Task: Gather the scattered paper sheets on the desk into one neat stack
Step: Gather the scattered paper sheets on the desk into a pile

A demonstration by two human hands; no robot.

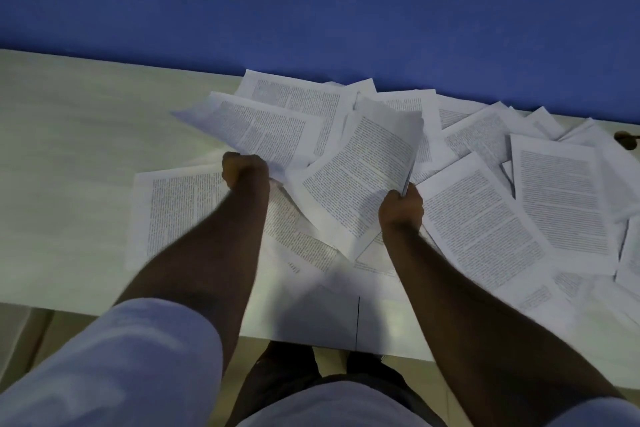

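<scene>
Several white printed paper sheets (485, 229) lie scattered and overlapping across the pale desk (69, 166), mostly in its middle and right part. My left hand (245, 173) is closed on the lower corner of a lifted sheet (252, 125) that fans up and to the left. My right hand (401, 208) grips the right edge of a thin bundle of sheets (360, 173) held tilted above the desk, between the two hands. One flat sheet (173, 208) lies under my left forearm.
A blue wall (311, 3) rises directly behind the desk's far edge. A small dark object (626, 139) sits at the far right by the wall. The desk's near edge runs just in front of my body, with floor and my shoes (287, 360) below.
</scene>
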